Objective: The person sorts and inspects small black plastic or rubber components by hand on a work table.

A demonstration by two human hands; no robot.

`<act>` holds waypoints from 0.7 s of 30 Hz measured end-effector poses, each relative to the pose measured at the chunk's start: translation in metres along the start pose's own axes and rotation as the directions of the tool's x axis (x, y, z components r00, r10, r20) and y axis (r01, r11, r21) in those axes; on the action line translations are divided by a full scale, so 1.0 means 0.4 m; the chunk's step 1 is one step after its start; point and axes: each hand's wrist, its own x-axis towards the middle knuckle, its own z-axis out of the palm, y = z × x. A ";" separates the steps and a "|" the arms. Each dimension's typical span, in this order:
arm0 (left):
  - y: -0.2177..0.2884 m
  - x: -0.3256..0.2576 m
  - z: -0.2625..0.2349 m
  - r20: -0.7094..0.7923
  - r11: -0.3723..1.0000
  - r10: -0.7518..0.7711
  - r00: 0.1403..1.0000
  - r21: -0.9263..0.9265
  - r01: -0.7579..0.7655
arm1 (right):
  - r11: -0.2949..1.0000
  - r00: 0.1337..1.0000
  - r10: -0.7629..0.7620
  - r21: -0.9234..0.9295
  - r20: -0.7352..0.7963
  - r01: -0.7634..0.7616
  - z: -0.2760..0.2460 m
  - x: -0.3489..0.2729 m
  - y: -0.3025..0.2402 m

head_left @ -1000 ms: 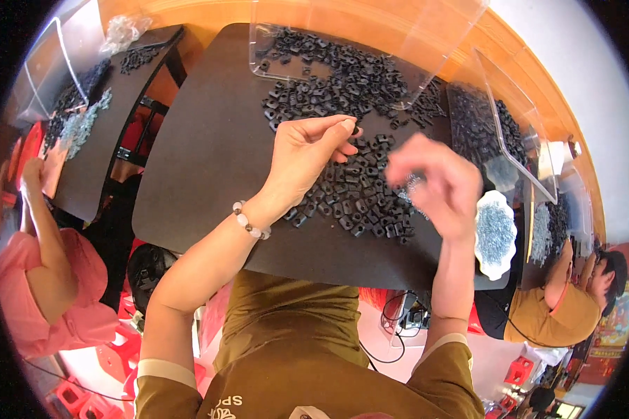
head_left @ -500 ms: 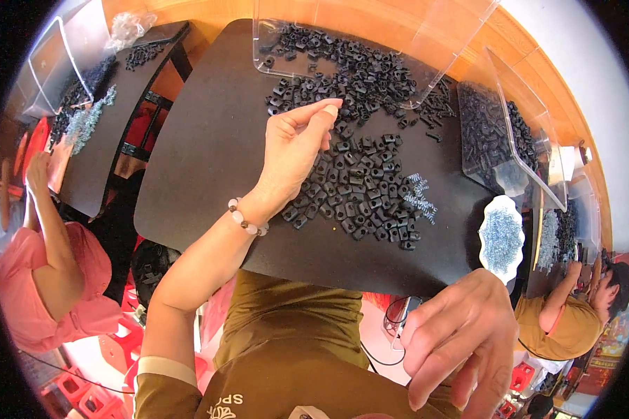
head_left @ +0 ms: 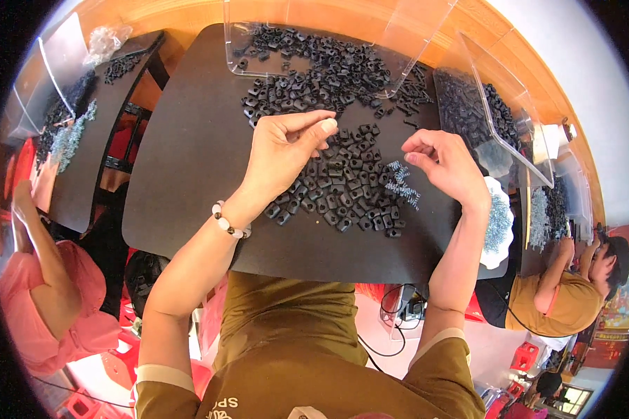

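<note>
My left hand (head_left: 283, 153) hovers over a spread of small black plastic parts (head_left: 339, 188) on the dark table (head_left: 189, 160). Its thumb and forefinger are pinched together, and I see nothing between the tips. My right hand (head_left: 446, 166) is just right of the parts with its fingers curled and its thumb against the forefinger. What it pinches, if anything, is too small to tell. A little heap of grey-blue springs (head_left: 402, 187) lies directly under and left of that hand.
At the table's far edge a clear plastic tray (head_left: 412, 35) spills more black parts. A clear bin (head_left: 500, 112) of black parts and a white dish of springs (head_left: 500, 227) stand on the right. Other people sit at the left and right.
My right hand went from above the parts down off the table's near edge, then came back up beside the springs. My left hand stayed in its pinched pose.
</note>
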 end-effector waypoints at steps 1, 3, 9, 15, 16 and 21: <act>0.001 -0.001 -0.002 0.026 1.000 -0.014 1.000 0.018 0.013 | 0.999 0.997 0.045 0.023 0.059 -0.047 0.002 0.006 0.006; -0.012 0.001 -0.010 0.030 0.997 0.034 0.999 0.074 -0.036 | 0.995 0.989 0.087 0.042 0.120 -0.093 0.011 0.012 0.010; -0.016 0.003 -0.011 0.059 0.981 0.068 0.996 0.175 -0.078 | 0.988 0.987 -0.113 -0.095 0.114 0.124 0.056 0.016 0.025; -0.018 -0.004 -0.011 0.058 0.993 0.020 0.998 0.112 -0.026 | 0.991 0.984 0.045 -0.129 0.174 -0.023 0.064 0.024 0.025; -0.020 -0.003 -0.011 0.049 0.996 0.020 0.999 0.092 -0.024 | 0.996 0.986 0.038 -0.089 0.162 -0.024 0.064 0.025 0.028; -0.015 -0.001 -0.008 0.056 0.993 0.000 0.998 0.120 -0.007 | 0.995 0.998 0.007 0.101 0.059 -0.013 0.061 0.035 0.027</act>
